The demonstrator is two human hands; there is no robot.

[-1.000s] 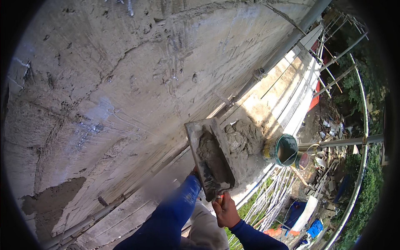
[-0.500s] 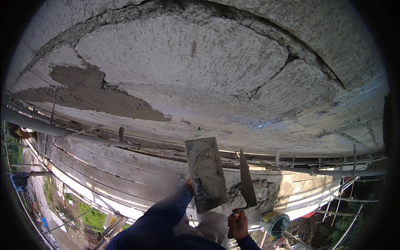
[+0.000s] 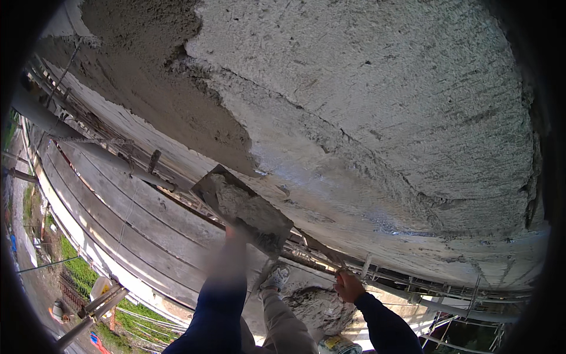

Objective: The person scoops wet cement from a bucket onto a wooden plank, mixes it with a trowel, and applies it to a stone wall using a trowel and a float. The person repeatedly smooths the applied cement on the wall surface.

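Observation:
My left hand (image 3: 234, 233) is partly hidden and blurred beneath a rectangular plasterer's hawk (image 3: 268, 243), holding it from below. Grey wet mortar (image 3: 239, 203) lies on the hawk, which is turned slantwise near the foot of the wall. Lower and to the right, my right hand (image 3: 349, 287) is closed around the handle of a trowel (image 3: 321, 249). Its thin blade appears nearly edge-on and points up-left toward the hawk. In front of me rises a rough concrete wall (image 3: 365, 118), with a darker patch of fresh mortar (image 3: 153, 100) on its left part.
A heap of mortar (image 3: 321, 310) lies on the planks by my shoe (image 3: 277, 276). A bucket (image 3: 340, 345) stands at the lower edge. The plank platform (image 3: 118, 189) curves left, with pipes (image 3: 88, 144) along the wall. Ground and grass (image 3: 76, 265) show far below.
My view has swung left and closer to the mortar patch. The hawk has turned from upright to slantwise. My right hand has risen with the trowel, bringing the blade toward the hawk.

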